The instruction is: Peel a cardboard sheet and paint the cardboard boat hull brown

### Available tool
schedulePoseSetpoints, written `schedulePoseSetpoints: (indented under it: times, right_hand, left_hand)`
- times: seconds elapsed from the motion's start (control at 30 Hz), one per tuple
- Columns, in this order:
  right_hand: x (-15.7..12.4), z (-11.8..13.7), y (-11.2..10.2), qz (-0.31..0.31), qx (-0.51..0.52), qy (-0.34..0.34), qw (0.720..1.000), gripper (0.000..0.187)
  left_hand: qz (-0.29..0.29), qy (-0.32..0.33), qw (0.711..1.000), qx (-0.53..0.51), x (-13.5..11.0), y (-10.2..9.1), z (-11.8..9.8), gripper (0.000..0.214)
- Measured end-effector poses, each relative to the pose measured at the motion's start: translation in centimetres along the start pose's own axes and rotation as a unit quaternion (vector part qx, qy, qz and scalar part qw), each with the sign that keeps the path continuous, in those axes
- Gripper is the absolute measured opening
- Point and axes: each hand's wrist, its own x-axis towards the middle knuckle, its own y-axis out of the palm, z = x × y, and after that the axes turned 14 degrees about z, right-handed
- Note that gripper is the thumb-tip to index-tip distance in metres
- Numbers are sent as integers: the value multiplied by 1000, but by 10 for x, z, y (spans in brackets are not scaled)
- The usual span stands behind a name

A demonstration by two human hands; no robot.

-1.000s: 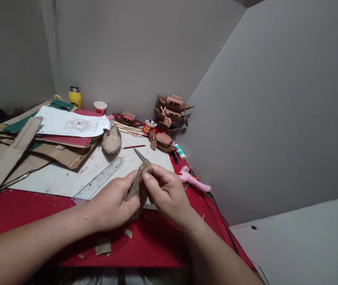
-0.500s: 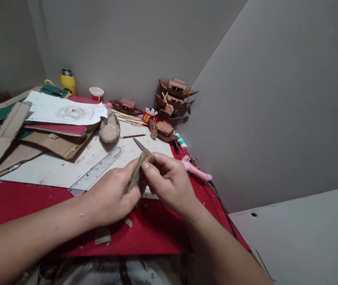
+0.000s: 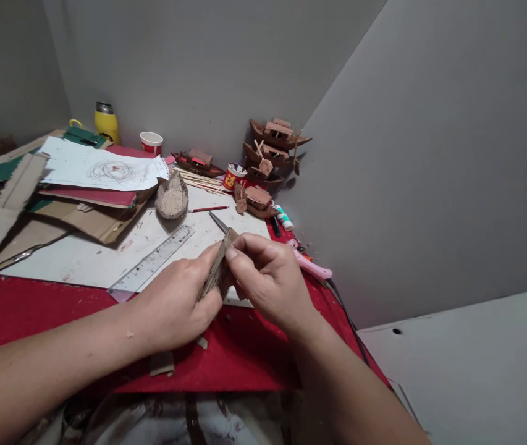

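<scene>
Over the front of the table, my left hand point(image 3: 180, 303) is closed around a brown cardboard piece point(image 3: 215, 272) with ridged edges, held tilted up. My right hand point(image 3: 267, 278) pinches at the piece's upper right edge, thumb against forefinger. The fingers hide much of the cardboard. Just beyond its top end a pointed metal blade point(image 3: 218, 221) shows; its other end is hidden behind the cardboard and hand. Past the hands, a boat-shaped cardboard hull point(image 3: 172, 198) rests on the white board point(image 3: 78, 259).
A clear ruler point(image 3: 152, 259) and red pencil point(image 3: 208, 209) lie on the board. Cardboard sheets point(image 3: 101, 222) pile up at left under a sketch point(image 3: 105, 164). Small model boats point(image 3: 256, 199) and a red cup point(image 3: 234, 177) stand behind. A pink-handled corded tool point(image 3: 312, 266) is at right.
Both hands keep their hold on the cardboard piece, which has tipped slightly. The whole view has shifted a little, with the table's things sitting slightly higher.
</scene>
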Motion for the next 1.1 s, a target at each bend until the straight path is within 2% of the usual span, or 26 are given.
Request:
schedulePoseSetpoints:
  times: [0.23,0.4,0.57,0.73,0.9,1.0,1.1]
  right_hand:
    - [0,3,0,-8,-25,-2,1000,22]
    - [0,5,0,-12,-14,-11,1000,21]
    - [1,4,1,-25,28,-3,999,21]
    - [3,-1,1,-28,63,-9,998,20]
    - [9,-12,0,-23,136,8,990,17]
    - [12,-18,1,-15,168,7,986,16]
    - [13,-19,4,-6,177,-3,984,16]
  left_hand:
    - [-13,11,1000,9,0,3,3,39]
    - [-7,22,1000,-15,-1,1,1,34]
    - [13,48,995,-90,-1,-10,-6,20]
    - [16,46,992,-112,1,-16,-4,23]
    - [47,50,984,-163,5,-21,0,23]
    - [55,47,986,-150,7,-25,0,24]
    - [33,60,992,-102,6,-28,-1,22]
